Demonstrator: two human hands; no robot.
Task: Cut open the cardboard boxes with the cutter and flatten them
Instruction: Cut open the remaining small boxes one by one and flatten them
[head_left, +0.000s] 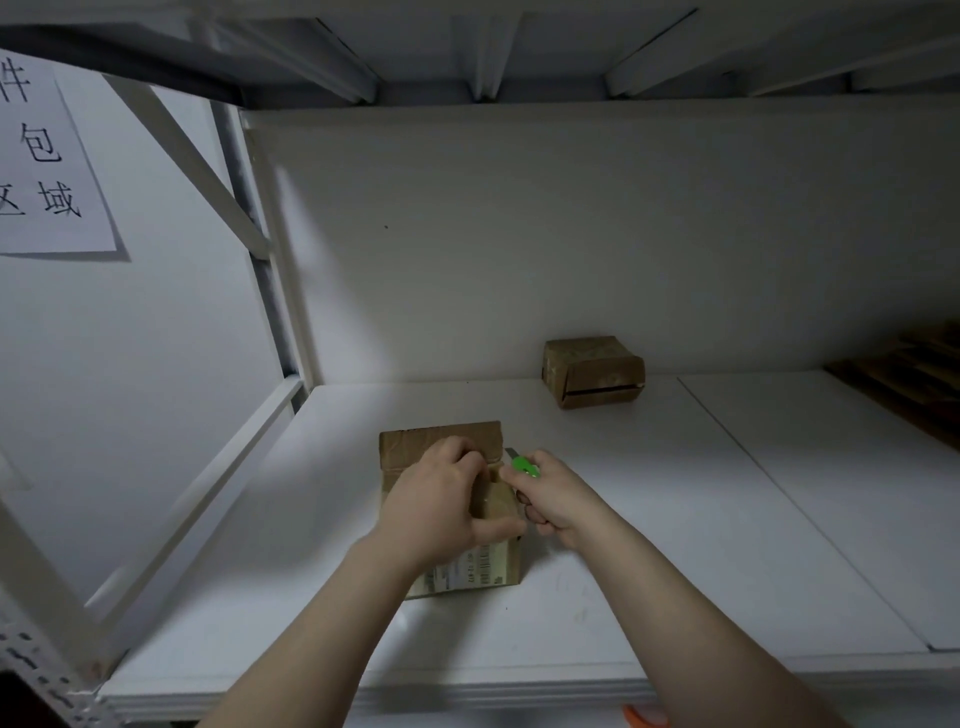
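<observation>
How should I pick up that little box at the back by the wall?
Probably grip the little box across its left and right sides, coming from the front. Its back sits near the wall, and both sides stand free on the shelf.

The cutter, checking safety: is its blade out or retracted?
Out: a grey blade tip sticks past the green cutter in the right hand, beside the near box.

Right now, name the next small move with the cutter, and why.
Probably pull the cutter toward you along the right edge of the box: the right hand holds its bared blade at the far corner, and the left hand grips the top.
</observation>
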